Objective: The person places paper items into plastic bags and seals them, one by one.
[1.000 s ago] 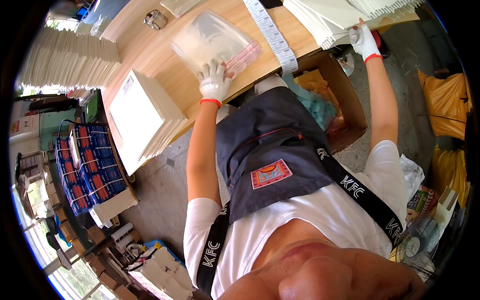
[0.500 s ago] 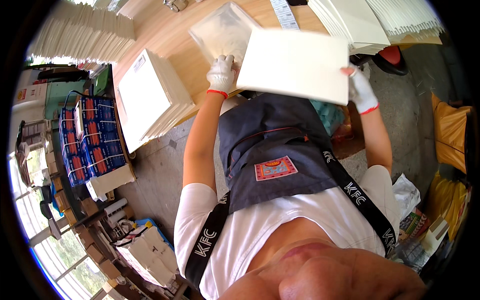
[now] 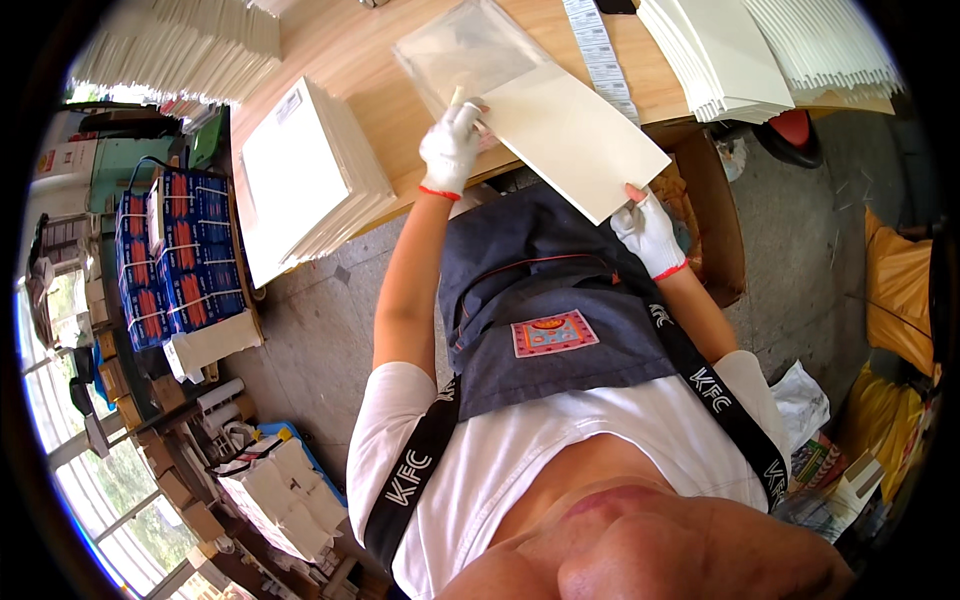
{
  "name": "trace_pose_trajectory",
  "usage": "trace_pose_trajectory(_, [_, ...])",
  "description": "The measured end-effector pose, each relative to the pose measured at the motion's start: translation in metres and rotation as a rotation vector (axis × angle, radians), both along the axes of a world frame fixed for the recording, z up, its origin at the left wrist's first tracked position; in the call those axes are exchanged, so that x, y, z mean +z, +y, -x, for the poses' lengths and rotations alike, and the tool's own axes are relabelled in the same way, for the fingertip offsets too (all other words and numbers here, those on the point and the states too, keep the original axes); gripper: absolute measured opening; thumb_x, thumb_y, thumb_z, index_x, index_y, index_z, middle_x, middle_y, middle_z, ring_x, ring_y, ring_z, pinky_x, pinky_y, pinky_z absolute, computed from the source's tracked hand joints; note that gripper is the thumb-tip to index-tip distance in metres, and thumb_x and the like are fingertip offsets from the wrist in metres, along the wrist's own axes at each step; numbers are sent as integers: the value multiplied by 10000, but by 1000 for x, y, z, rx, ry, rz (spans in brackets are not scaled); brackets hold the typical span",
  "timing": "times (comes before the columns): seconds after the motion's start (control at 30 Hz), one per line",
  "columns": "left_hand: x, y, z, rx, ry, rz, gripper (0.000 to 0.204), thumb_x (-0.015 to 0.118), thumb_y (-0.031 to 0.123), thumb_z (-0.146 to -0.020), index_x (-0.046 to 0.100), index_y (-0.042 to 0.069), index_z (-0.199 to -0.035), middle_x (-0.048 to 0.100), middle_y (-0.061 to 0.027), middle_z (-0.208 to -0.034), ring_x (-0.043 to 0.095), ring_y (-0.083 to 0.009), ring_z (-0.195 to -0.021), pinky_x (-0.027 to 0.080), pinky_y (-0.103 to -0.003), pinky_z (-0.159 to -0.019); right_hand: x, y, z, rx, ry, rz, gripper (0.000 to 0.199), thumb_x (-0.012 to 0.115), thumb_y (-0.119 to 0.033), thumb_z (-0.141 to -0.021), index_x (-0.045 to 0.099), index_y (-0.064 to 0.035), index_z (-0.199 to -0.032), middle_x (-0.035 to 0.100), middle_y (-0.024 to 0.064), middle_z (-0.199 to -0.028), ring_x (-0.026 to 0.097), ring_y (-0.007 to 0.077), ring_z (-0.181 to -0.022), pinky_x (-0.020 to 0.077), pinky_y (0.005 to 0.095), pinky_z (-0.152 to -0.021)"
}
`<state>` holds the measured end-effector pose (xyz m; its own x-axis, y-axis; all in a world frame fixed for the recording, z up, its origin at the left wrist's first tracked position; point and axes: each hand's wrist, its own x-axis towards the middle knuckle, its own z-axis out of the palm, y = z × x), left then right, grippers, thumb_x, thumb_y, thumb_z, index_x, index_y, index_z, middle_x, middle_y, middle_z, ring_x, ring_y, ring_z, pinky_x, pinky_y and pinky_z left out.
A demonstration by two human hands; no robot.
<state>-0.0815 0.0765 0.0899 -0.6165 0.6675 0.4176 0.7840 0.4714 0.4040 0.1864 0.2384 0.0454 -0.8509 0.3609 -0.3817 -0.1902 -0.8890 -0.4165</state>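
Observation:
My right hand (image 3: 648,232), in a white glove with bare fingertips, grips the near right corner of a flat white board (image 3: 580,140). The board slants from this hand toward a clear plastic bag (image 3: 460,45) on the table. Its far end meets the bag; I cannot tell whether it is inside or on top. My left hand (image 3: 450,150), gloved alike, is at the near left edge of the bag, beside the board's left edge. Its fingers are bent and seem to pinch the bag's edge, partly hidden.
On the wooden table (image 3: 365,75), a stack of white boards (image 3: 300,180) stands left and more stacks (image 3: 715,60) stand far right. A strip of printed labels (image 3: 600,60) lies beyond the board. Below the table's right side is an open cardboard box (image 3: 715,215).
The white board has swung down and turned, its far end now at the bag. My right hand has moved left and nearer to me; my left hand has shifted slightly.

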Motion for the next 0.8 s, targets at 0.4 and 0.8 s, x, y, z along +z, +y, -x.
trace_pose_trajectory(0.4, [-61, 27, -69, 320, -1302, -891, 210, 512, 112, -922, 569, 5, -1093, 630, -34, -968, 594, -108, -821, 478, -242, -714, 26, -10, 4, 91, -35, -309, 330, 549, -209, -891, 472, -1, -1135, 628, 68, -853, 531, 69, -449, 397, 175, -365])
trace_pose_trajectory(0.8, [-110, -35, -135, 137, -1805, -742, 154, 404, 85, -880, 530, 71, -968, 638, -99, -884, 582, -153, -599, 529, -296, -574, 8, -52, 68, 17, -18, 207, 375, 402, -146, -964, 338, -10, -1307, 445, 165, -1264, 497, 292, -1138, 471, 393, -955])
